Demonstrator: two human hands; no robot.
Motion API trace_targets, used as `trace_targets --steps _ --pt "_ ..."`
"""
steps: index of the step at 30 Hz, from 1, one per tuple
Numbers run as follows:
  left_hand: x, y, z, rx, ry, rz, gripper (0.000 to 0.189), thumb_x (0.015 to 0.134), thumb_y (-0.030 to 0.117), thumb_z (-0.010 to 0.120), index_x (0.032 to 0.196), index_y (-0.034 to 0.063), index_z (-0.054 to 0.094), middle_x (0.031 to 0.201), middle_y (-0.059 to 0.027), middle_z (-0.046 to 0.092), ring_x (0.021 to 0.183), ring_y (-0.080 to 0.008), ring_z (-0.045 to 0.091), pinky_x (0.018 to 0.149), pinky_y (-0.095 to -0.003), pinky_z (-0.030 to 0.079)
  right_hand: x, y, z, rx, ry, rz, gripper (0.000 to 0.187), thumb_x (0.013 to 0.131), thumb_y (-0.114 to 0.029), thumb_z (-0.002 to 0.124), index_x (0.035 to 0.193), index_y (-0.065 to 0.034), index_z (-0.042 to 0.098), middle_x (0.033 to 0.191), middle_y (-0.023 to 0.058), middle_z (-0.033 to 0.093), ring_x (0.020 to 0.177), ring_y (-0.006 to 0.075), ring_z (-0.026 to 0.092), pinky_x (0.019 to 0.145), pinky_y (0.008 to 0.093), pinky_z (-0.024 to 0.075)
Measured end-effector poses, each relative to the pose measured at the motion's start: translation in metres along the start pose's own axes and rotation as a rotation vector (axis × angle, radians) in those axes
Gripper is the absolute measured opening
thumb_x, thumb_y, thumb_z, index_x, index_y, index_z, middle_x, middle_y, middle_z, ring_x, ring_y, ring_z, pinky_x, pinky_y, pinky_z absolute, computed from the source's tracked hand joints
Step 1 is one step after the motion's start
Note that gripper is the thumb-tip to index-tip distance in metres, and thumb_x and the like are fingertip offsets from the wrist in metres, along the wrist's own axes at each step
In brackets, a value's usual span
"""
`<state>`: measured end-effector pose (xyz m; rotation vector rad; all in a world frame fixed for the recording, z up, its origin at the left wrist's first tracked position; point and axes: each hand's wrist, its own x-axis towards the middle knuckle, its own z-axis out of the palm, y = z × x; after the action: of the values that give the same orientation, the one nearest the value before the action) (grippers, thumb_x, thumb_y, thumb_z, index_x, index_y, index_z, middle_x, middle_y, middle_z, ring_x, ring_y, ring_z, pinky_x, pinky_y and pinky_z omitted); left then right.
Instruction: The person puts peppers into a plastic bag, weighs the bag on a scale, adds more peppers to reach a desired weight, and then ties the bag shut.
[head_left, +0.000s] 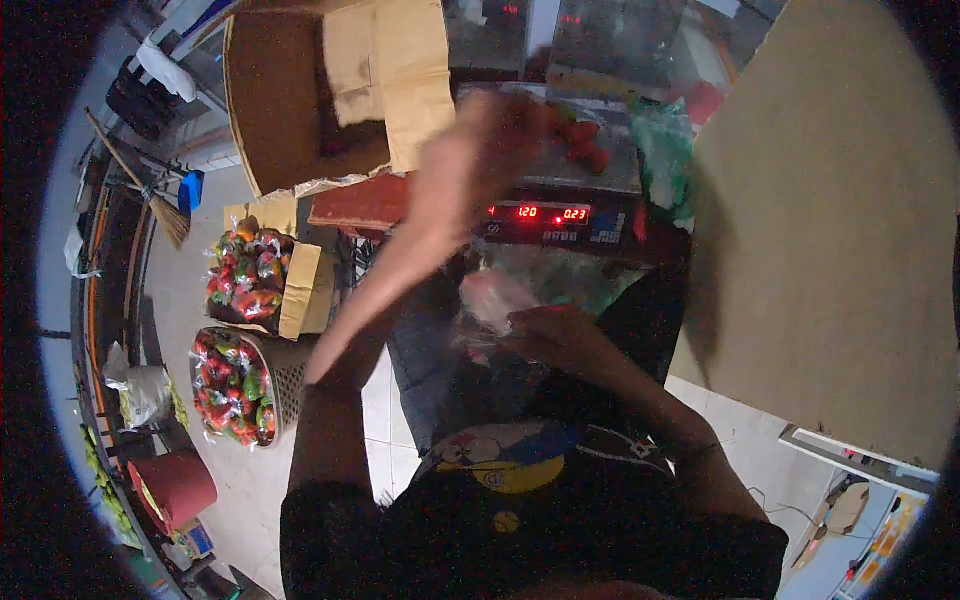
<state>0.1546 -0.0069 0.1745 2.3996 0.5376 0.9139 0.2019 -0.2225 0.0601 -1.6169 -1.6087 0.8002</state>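
A digital scale (555, 225) with a lit red display stands before me, and several red peppers (589, 142) lie at the right of its metal pan. My left hand (487, 142), blurred, is over the left part of the pan; dark red shapes show beside its fingers, but whether it holds them cannot be told. Nearer my body, my right hand (536, 326) grips a clear plastic bag (491, 300) over my lap. Something pale and reddish shows through the bag, too blurred to name.
An open cardboard box (277, 97) stands left of the scale. Below it, a smaller box (300, 289) and a plastic basket (281, 390) hold bagged peppers. A green plastic bag (664, 157) hangs beside the scale; a large cardboard sheet (825, 247) fills the right.
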Motion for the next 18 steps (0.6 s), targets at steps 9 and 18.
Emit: trace_targets --steps 9,18 --pt "-0.001 -0.195 -0.114 0.628 0.298 -0.241 0.053 0.081 0.042 0.07 0.116 0.0025 0.06 0.104 -0.0182 0.065 0.098 -0.0367 0.063 0.081 -0.0442 0.052 0.019 -0.036 0.002 -0.04 -0.083 -0.12 0.026 0.086 -0.027 0.068 0.087 -0.0012 0.061 0.076 0.0178 0.062 0.072 0.0372 0.063 0.063 0.0422 0.0488" --pt "0.011 -0.233 -0.107 0.786 0.325 -0.243 0.055 0.081 0.043 0.07 0.118 0.0044 0.06 0.116 -0.0187 0.059 0.105 -0.0372 0.06 0.085 -0.0441 0.05 0.015 -0.038 -0.004 -0.016 -0.096 -0.018 0.026 0.086 -0.026 0.065 0.099 -0.0029 0.064 0.078 0.0173 0.063 0.073 0.0361 0.064 0.07 0.0411 0.0516"
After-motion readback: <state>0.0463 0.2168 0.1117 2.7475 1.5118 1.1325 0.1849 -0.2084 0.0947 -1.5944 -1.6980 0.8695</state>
